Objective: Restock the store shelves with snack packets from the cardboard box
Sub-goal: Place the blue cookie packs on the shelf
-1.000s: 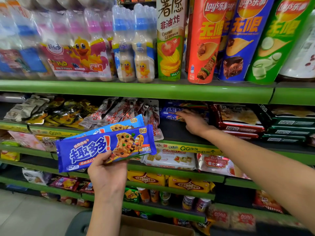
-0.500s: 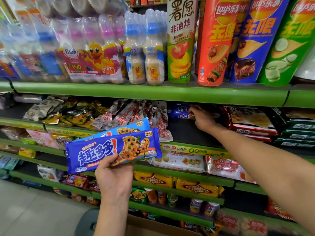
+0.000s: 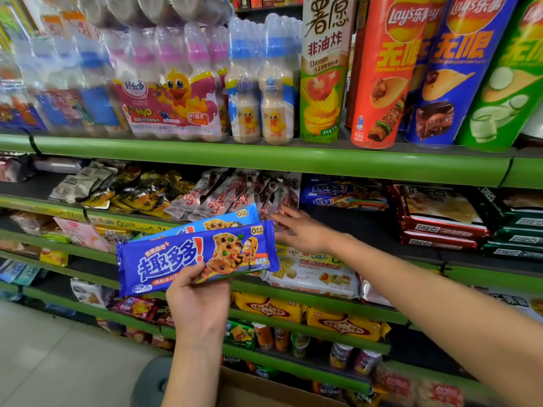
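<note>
Two blue cookie packets [image 3: 197, 257] held in the left hand [image 3: 199, 304], one behind the other, long axis running left to right and tilted a little up at the right end. Fingers of this hand curled around the lower edge of the front packet, thumb on its face.

Same head view, right side: right hand [image 3: 299, 230] open, fingers straight and spread, just beside the right end of the packets, apparently not touching them. Holding nothing. Seems to be reaching for the packets, judging only from its place.

Up and to the right of both hands, on the second green shelf [image 3: 264, 160], a stack of the same blue cookie packets [image 3: 343, 195] lying flat, long axis also left to right. Dark free shelf surface in front of this stack. Right hand nearer to that spot than the left; likely the right hand to take one packet and carry it up-right, keeping the same orientation.

At the bottom edge, only a corner of the cardboard box [image 3: 264, 392] visible, contents not visible.
</note>
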